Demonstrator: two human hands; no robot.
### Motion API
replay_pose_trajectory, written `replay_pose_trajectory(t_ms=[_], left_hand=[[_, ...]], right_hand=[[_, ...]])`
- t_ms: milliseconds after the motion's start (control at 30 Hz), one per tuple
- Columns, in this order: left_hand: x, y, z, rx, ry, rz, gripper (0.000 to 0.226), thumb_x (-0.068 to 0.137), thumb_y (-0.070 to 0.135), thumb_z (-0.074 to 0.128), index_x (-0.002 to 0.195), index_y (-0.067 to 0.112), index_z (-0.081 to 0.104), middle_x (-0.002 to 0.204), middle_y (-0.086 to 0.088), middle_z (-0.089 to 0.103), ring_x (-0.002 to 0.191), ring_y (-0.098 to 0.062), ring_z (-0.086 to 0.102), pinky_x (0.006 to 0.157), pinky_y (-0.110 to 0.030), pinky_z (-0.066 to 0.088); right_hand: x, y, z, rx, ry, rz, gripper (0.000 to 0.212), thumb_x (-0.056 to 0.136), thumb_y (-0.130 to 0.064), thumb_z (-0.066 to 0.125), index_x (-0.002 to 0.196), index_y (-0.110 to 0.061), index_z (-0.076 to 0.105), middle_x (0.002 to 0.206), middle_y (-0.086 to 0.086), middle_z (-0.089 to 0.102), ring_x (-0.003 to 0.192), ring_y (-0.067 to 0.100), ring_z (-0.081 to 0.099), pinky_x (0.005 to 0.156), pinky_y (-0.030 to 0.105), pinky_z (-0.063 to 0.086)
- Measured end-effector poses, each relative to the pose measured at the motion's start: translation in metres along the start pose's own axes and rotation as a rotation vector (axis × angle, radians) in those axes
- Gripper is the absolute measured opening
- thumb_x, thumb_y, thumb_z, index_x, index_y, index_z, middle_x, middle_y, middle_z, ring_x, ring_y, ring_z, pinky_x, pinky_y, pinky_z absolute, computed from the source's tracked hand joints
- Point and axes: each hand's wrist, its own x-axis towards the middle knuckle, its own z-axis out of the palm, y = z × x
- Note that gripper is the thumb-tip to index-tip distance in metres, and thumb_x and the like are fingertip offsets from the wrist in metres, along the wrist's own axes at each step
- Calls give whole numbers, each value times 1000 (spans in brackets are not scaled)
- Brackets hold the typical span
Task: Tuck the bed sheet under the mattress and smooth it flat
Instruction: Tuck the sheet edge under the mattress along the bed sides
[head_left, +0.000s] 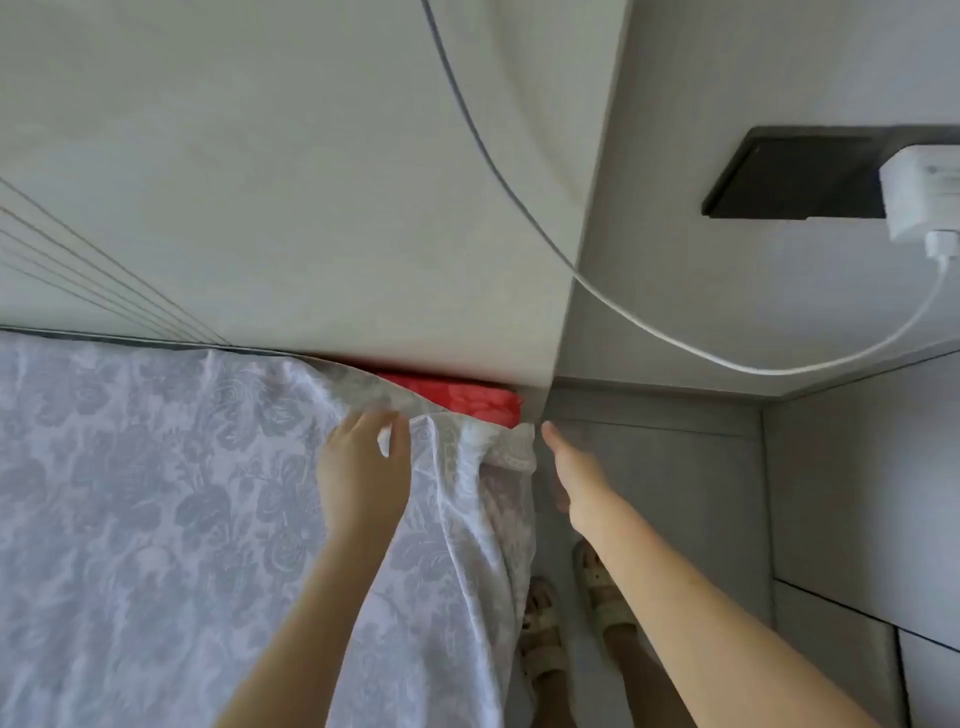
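- Head view looks down on the corner of a bed where the pale floral bed sheet (156, 493) covers the top and drapes off the right edge toward the floor.
- At the far corner the sheet is bunched and pulled back, baring a red patterned mattress (467, 397) against the headboard (311, 182).
- Left hand (363, 462) lies on the sheet near that corner, fingers and thumb pinching a fold of the cloth.
- Right hand (569, 467) reaches beside the bed's edge, fingertips at the bunched sheet corner; whether it is gripping the fabric cannot be told.
- Headboard panel stands tight against the mattress end, leaving only a narrow gap at the corner.
- White cable (649, 327) hangs in a loop across the headboard and wall, running to a white charger (919, 202) plugged at a dark socket plate (789, 176).
- Two feet in light sandals (543, 629) stand on the grey tiled floor (675, 493) just beside the hanging sheet.
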Motion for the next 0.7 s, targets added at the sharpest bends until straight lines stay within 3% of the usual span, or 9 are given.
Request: replay_pose_trajectory(t_ms=[100, 167, 233, 300, 400, 467, 567, 633, 700], left_hand=[[36, -17, 21, 254, -1, 273, 14, 89, 10, 61, 98, 9, 71, 101, -4, 71, 89, -27, 63, 72, -32, 45], [63, -32, 35, 383, -81, 355, 23, 84, 8, 66, 106, 10, 71, 111, -6, 69, 98, -32, 63, 80, -38, 49], [78, -45, 47, 487, -209, 395, 34, 83, 10, 66, 117, 15, 67, 123, -3, 65, 108, -31, 59, 89, -39, 46], [84, -51, 54, 586, -326, 421, 43, 88, 18, 60, 130, 21, 56, 135, 3, 55, 118, -26, 50, 96, -33, 40], [88, -50, 61, 712, -408, 434, 47, 90, 25, 55, 136, 24, 48, 132, 4, 53, 117, -23, 45, 92, -33, 40], [90, -47, 63, 742, -367, 480, 35, 87, 22, 58, 122, 19, 59, 111, -2, 60, 104, -27, 50, 79, -36, 42], [89, -39, 56, 623, -269, 547, 9, 71, 6, 75, 78, 10, 71, 73, -7, 61, 70, -31, 55, 50, -32, 41], [86, -27, 44, 537, -168, 609, 13, 61, -3, 76, 68, 7, 70, 65, -8, 61, 58, -30, 54, 46, -30, 42], [85, -7, 27, 436, 1, 633, 13, 62, -6, 67, 69, 5, 70, 66, -11, 64, 56, -31, 56, 48, -32, 43]], right_hand=[[33, -3, 17, 73, -77, 3, 98, 66, -53, 77, 141, -5, 37, 139, 10, 46, 123, 28, 50, 87, 30, 41], [51, 2, 31, 77, -71, -52, 83, 71, -35, 80, 137, -5, 40, 131, 13, 53, 111, 29, 57, 78, 32, 47], [61, 13, 37, 10, 20, -132, 48, 73, -22, 76, 114, -5, 58, 107, 13, 65, 93, 28, 64, 70, 33, 50], [62, 23, 32, -67, 121, -222, 16, 76, -9, 69, 91, -6, 64, 84, 8, 66, 82, 27, 64, 66, 35, 51], [41, 29, 2, -168, 253, -378, 35, 80, -3, 67, 114, -7, 61, 83, 6, 65, 82, 24, 62, 75, 36, 52], [22, 29, -25, -166, 325, -453, 44, 82, -3, 66, 124, -7, 56, 77, 5, 66, 77, 24, 65, 78, 40, 54], [-6, 21, -57, -48, 406, -504, 44, 80, -1, 66, 121, -13, 59, 69, -1, 67, 63, 16, 67, 76, 40, 56], [-26, 16, -67, 12, 436, -542, 46, 78, 2, 65, 118, -19, 60, 58, 1, 65, 53, 11, 64, 69, 30, 55], [-47, 13, -68, 38, 431, -593, 48, 78, 4, 64, 116, -25, 60, 53, 8, 62, 52, 17, 63, 66, 24, 53]])
